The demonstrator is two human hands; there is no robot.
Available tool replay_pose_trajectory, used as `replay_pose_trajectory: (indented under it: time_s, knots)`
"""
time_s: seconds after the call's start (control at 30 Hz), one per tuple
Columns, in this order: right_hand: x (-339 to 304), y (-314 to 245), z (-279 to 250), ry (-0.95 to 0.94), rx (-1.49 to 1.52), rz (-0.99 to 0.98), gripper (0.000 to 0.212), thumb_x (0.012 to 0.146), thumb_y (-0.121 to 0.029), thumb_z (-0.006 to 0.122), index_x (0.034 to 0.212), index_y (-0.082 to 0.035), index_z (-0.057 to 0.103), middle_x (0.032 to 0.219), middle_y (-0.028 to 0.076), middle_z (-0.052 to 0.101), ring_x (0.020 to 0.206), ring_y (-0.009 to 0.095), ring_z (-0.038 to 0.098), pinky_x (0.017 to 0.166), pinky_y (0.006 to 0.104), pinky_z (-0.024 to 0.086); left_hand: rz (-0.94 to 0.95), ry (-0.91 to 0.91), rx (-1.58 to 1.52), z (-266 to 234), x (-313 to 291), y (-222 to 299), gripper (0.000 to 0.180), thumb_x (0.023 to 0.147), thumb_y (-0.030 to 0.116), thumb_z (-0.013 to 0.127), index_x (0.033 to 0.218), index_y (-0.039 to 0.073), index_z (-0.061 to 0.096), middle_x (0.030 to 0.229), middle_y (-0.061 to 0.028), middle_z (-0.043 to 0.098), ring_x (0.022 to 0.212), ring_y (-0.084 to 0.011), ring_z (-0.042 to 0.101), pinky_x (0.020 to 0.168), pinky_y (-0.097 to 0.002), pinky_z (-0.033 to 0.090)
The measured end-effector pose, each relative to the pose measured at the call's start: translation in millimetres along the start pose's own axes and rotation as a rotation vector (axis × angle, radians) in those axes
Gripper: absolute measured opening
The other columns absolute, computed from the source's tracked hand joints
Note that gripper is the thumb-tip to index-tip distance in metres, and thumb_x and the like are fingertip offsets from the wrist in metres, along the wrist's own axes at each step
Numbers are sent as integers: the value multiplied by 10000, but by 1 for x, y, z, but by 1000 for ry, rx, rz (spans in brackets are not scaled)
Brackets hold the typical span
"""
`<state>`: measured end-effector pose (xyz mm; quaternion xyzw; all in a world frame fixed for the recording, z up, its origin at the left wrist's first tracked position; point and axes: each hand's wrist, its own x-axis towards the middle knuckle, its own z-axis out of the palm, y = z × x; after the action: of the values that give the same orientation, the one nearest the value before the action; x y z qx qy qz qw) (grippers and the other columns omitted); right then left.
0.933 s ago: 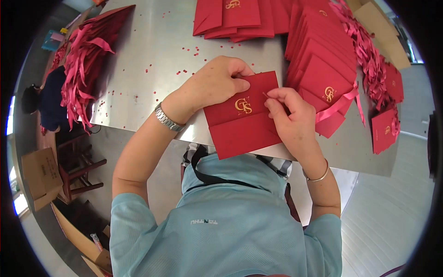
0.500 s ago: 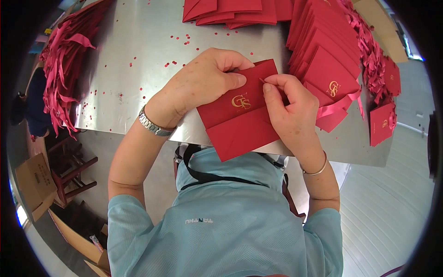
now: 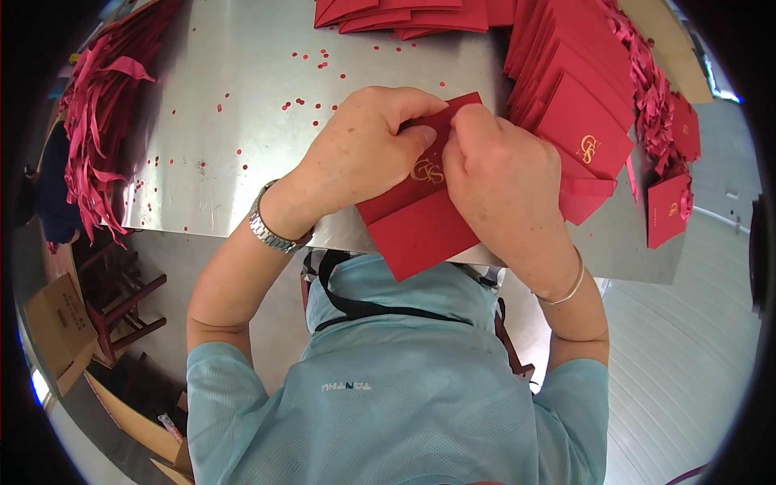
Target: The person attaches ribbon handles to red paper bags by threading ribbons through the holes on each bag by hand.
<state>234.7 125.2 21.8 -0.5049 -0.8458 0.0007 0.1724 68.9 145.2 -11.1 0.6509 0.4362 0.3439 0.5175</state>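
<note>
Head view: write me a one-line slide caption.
Left hand holds a folded red bag, right hand at its upper part, over the edge of a metal table.

Light is bright and fairly even, with pale glare on the metal bench (image 3: pixel 234 93) and a washed-out patch of floor (image 3: pixel 663 347) by the right forearm. The stool (image 3: pixel 125 311) sits in dimness. Between the left hand (image 3: pixel 368 149) and right hand (image 3: pixel 503 174), the bag (image 3: pixel 424 238) darkens into shade. Fisheye curvature bends the outer edges, ending in black corners.
</note>
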Motion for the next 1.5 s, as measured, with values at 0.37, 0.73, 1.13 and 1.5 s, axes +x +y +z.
replay_pose_trajectory:
  time_s: [0.37,0.73,1.13,1.5]
  knots:
    - [10,9,6,-56,183,60,111,787,-70,606,738,15,554,605,183,593,559,362,621,516,428,526,124,99,164,2,-2,-6,217,825,32,558,1004,-2,675,888,-200,675,804,-374,644,727,-409,517]
    - [2,18,1,-33,445,109,40,815,-69,630,836,-34,626,733,138,651,653,326,643,576,386,513,-90,43,62,-4,3,-4,176,884,29,549,1020,-24,647,863,-106,674,782,-192,620,720,-308,496]
    - [7,3,8,18,426,162,57,803,-77,635,813,-27,610,660,130,630,618,317,647,545,382,511,47,72,119,-6,-9,-7,201,870,25,547,1042,-19,640,874,-134,673,791,-225,625,721,-327,501]
    - [26,0,34,-92,462,179,351,738,-179,639,958,89,583,745,232,664,747,402,674,627,512,522,128,2,362,-25,-1,-25,230,923,43,545,1120,-53,614,966,-135,689,879,-171,613,799,-310,488]
